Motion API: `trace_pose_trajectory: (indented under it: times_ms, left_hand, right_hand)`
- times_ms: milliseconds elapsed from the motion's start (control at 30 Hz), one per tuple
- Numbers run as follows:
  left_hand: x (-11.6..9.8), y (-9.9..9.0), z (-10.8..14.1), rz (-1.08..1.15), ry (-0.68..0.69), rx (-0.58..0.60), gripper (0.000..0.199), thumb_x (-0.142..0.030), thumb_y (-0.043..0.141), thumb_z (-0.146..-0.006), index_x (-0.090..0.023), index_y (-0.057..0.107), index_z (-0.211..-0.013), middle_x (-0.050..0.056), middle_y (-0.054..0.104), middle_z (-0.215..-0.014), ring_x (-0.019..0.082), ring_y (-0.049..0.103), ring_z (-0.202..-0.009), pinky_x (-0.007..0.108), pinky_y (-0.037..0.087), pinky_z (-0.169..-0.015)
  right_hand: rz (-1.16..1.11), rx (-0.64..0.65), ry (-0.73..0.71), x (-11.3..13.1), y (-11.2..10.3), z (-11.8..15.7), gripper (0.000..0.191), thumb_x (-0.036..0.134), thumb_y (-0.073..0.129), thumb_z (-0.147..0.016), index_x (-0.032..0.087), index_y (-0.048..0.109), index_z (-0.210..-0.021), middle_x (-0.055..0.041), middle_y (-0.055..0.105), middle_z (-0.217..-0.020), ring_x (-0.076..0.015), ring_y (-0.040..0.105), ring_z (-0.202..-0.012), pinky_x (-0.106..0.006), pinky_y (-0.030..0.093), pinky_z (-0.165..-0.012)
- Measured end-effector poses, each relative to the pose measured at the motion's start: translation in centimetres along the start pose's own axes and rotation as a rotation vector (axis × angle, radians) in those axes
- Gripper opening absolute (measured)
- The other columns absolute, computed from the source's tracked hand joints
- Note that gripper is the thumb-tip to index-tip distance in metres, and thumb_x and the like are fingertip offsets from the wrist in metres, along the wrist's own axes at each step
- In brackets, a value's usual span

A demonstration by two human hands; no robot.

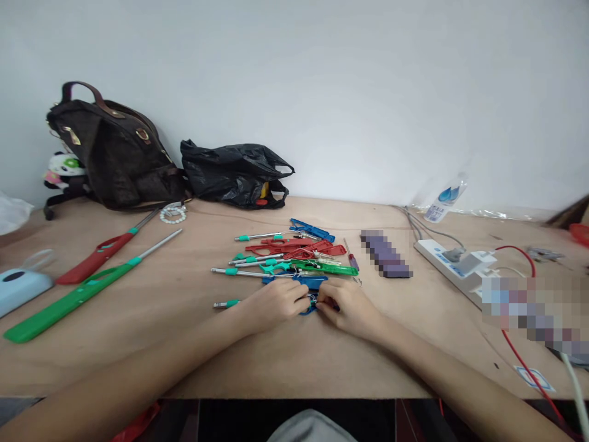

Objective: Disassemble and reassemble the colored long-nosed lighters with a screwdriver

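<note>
My left hand (279,301) is closed, its fingertips pinching parts of a half-opened blue stick lighter near the table's front edge. That lighter's metal tube (225,304) with a teal collar sticks out to the left. My right hand (347,305) is curled opposite, thumb and fingertips together at the same lighter; the small parts between both hands are mostly hidden. Just beyond them lies a blue lighter shell (317,282). Further back are an open green lighter (322,268), red lighter shells (294,248) and another blue shell (313,229), with tubes and thin wires showing.
A screwdriver (351,258) lies right of the lighters. Whole green (73,301) and red lighters (99,258) are at left. Behind stand a dark backpack (124,153) and black plastic bag (234,172). A power strip (442,264) with cables and a bottle (445,197) are at right.
</note>
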State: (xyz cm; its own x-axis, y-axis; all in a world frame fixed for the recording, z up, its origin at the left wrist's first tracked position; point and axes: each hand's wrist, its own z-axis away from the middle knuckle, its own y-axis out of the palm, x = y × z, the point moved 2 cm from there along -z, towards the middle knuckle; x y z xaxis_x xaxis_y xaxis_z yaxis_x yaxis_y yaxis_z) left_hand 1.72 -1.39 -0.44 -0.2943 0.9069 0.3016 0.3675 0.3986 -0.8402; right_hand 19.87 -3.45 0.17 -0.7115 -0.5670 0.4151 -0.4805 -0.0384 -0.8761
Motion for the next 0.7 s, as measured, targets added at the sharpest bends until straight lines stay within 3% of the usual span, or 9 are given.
trace_pose_trajectory:
  times_ms: [267,433,567,700]
  left_hand:
    - [-1.6,0.3,0.1,-0.066,0.012,0.070,0.022,-0.008,0.046,-0.091,-0.013,0.060,-0.075,0.005,0.062,-0.073,0.017,0.055,-0.065,0.029,0.042,-0.058]
    - [-0.8,-0.7,0.2,0.176,-0.062,0.181,0.017,-0.008,0.047,-0.087,-0.012,0.064,-0.088,0.008,0.069,-0.085,0.020,0.062,-0.072,0.029,0.046,-0.063]
    - [1.0,-2.0,0.2,0.583,-0.367,0.140,0.032,-0.004,0.043,-0.084,-0.018,0.067,-0.101,0.002,0.073,-0.093,0.015,0.067,-0.080,0.023,0.048,-0.072]
    - [2.0,-2.2,0.0,0.735,-0.600,0.079,0.028,-0.009,0.046,-0.087,-0.019,0.070,-0.097,0.001,0.074,-0.094,0.015,0.068,-0.084,0.023,0.049,-0.077]
  right_hand:
    - [-0.223,0.003,0.144,-0.3,0.1,-0.4,0.017,0.004,0.058,-0.071,0.018,0.054,-0.078,0.0045,0.054,-0.063,-0.0106,0.048,-0.057,-0.021,0.030,-0.055]
    - [-0.241,0.006,0.153,-0.3,0.1,-0.4,0.017,0.004,0.058,-0.072,0.019,0.052,-0.079,0.0050,0.053,-0.064,-0.0108,0.048,-0.058,-0.021,0.030,-0.055]
    - [-0.209,0.015,0.139,-0.2,0.1,-0.3,0.015,0.007,0.058,-0.075,0.020,0.054,-0.082,0.0046,0.054,-0.065,-0.0114,0.049,-0.060,-0.021,0.029,-0.055]
    - [-0.134,-0.016,0.140,0.1,0.3,-0.1,0.012,0.008,0.057,-0.077,0.019,0.055,-0.081,0.0043,0.053,-0.064,-0.0117,0.048,-0.059,-0.022,0.029,-0.055]
